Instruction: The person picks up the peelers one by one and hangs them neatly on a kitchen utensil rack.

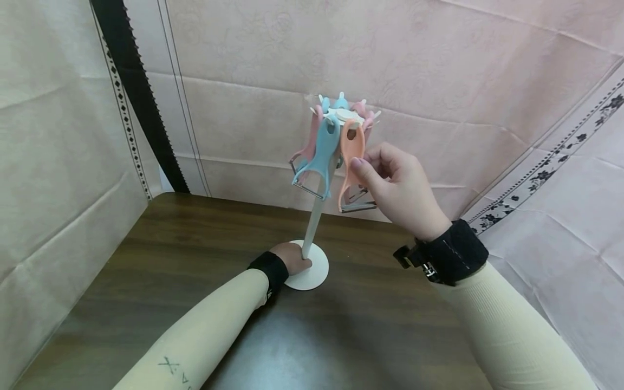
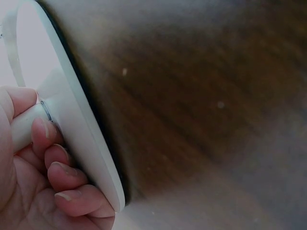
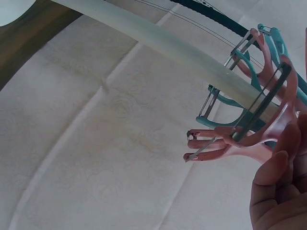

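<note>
A white stand with a round base [image 1: 318, 272] and a pole [image 1: 314, 216] carries several peelers on hooks around its top [image 1: 345, 114]. My left hand [image 1: 291, 257] grips the foot of the pole; the left wrist view shows its fingers curled around the pole [image 2: 29, 125] just above the base [image 2: 79, 110]. Between thumb and fingers, my right hand [image 1: 397, 181] pinches an orange peeler [image 1: 352, 149] by its handle, whose holed end is at a hook. Beside it hangs a blue peeler [image 1: 325, 149]. Pink peelers [image 1: 314, 132] and more blue ones hang around the back, partly hidden.
The stand rests on a dark wooden table [image 1: 205, 249], near its back edge. Pale patterned cloth [image 1: 244, 108] hangs behind the table and on both sides. A black strip [image 1: 141, 92] runs down the cloth at the back left.
</note>
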The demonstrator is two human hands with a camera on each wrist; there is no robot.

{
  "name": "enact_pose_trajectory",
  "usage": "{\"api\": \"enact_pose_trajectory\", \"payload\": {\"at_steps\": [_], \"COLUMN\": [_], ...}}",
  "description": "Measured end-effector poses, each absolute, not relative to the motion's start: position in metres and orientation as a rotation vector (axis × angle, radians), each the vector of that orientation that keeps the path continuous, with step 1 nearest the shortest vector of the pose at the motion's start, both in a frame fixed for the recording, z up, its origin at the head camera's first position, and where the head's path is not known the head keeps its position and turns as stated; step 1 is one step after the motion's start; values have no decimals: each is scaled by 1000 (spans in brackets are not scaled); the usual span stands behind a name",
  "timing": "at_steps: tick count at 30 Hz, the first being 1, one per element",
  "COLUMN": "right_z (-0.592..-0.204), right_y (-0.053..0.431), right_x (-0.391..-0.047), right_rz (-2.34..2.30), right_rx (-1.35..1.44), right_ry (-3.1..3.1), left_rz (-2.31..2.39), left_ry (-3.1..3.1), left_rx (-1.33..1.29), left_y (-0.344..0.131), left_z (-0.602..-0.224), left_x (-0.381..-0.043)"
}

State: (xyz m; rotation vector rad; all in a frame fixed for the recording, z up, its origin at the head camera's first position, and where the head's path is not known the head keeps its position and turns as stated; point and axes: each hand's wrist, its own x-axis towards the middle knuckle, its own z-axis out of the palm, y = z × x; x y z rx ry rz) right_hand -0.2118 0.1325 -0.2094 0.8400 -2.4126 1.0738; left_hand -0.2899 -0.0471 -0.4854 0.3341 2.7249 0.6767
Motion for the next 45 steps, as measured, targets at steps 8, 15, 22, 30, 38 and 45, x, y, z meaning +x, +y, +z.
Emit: {"api": "enact_pose_trajectory", "payload": {"at_steps": [8, 15, 22, 30, 38, 45], "right_z": [-210, -216, -220, -220, -229, -247], "right_y": [133, 131, 129, 125, 123, 133], "right_x": [-216, -218, -219, -220, -221, -223], "right_rz": [1018, 928, 922, 914, 968, 1011], "right_rx": [891, 882, 874, 876, 855, 893], "right_ry": [-2443, -2501, -2483, -2488, -2435, -2294], "left_rz": [642, 631, 615, 612, 617, 633], "left_ry": [2716, 2712, 2711, 2702, 2695, 2706], "left_rx": [292, 305, 310, 292, 272, 329], "left_y": [-43, -44, -46, -48, -51, -51], "left_z": [-472, -470, -480, -476, -473, -478], "left_x": [-285, -281, -290, -290, -290, -288]}}
